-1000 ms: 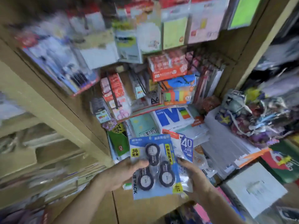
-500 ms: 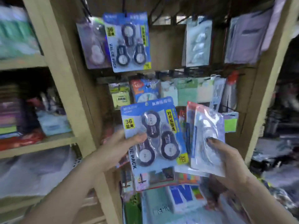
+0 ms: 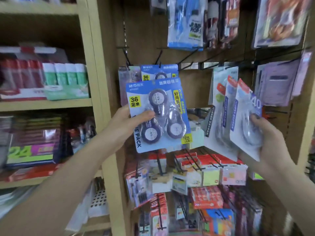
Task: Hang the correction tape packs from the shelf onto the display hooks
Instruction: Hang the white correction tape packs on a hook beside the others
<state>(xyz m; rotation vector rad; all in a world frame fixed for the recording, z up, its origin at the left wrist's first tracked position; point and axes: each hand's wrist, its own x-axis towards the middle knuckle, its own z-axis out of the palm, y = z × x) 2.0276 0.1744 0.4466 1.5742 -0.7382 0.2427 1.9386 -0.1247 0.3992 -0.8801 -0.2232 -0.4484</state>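
Left hand [image 3: 127, 120] grips a blue pack [image 3: 157, 114] of three dark correction tapes by its left edge, thumb across the front and fingers behind. It holds the pack upright, in front of the wooden display panel [image 3: 144, 40]. Right hand [image 3: 271, 138] holds a fan of white packs [image 3: 238, 116] at the right of the scene, thumb pressed on the clear blister of the nearest one, fingers hidden behind them. These packs tilt to the right and have red tabs at their tops.

Largest in the scene is the wooden shelf unit [image 3: 92, 65] at the left, with stacked boxes and a row of green and white glue sticks [image 3: 64, 75] on its boards. To its right, the panel carries black wire hooks [image 3: 159, 56]. A second blue pack [image 3: 159, 71] of the same kind hangs on one of them, just behind and above the held one and partly covered by it. A blue jump rope bag [image 3: 185, 23] hangs higher up, in the far part of the panel. Below the hands, rows of red and yellow note pads [image 3: 209, 171] hang from lower hooks. Purple packets [image 3: 279, 86] hang at the far right.
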